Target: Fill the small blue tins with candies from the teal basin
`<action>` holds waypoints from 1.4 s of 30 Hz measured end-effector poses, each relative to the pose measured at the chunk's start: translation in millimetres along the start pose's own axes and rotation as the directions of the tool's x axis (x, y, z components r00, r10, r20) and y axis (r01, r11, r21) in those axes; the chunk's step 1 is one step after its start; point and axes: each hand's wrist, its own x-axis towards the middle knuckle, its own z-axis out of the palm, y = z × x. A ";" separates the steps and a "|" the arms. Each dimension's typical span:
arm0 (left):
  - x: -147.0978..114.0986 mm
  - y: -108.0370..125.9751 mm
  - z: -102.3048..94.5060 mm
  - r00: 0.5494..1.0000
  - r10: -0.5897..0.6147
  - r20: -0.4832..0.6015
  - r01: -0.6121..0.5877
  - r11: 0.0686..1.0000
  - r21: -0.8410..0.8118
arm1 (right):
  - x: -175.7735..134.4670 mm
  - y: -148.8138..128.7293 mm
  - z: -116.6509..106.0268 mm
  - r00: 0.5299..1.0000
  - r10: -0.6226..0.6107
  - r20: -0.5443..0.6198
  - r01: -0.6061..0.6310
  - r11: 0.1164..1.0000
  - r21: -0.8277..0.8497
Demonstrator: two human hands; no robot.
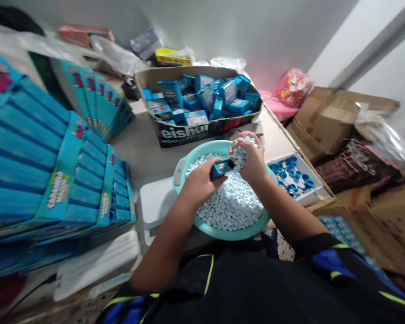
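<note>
My left hand (202, 182) grips a small blue box (220, 169), tilted with its dark open end toward my other hand. Cupped around a heap of small white and pale blue candies (239, 157) is my right hand (251, 157), right beside the box's mouth. Both hands are over a turquoise basin (234, 235) filled with the same candies. Behind the basin stands a cardboard carton (202, 131) full of small blue boxes (205, 96). To the right, a white tray (308, 195) contains blue round caps (292, 171).
Stacked blue display cartons (54, 166) rise at the left. A white flat-topped device (158, 202) sits against the basin's left side. Brown cardboard boxes (327, 117) and a red patterned bag (293, 87) lie at the right. Plastic bags and a yellow box (173, 57) line the wall.
</note>
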 end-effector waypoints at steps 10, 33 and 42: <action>-8.1 -3.7 3.9 0.995 0.087 0.056 -0.088 0.996 0.015 | -8.1 1.6 -4.6 0.998 0.042 -0.044 -0.047 0.992 -0.114; 2.2 -11.2 -1.7 0.990 0.120 0.069 -0.125 0.989 0.081 | -2.6 3.1 -3.2 0.996 0.076 0.050 -0.083 0.985 0.152; 1.1 -10.6 -0.8 0.993 0.074 0.087 -0.082 0.993 0.087 | 1.4 -3.2 -4.9 0.985 0.173 0.024 -0.174 0.953 0.248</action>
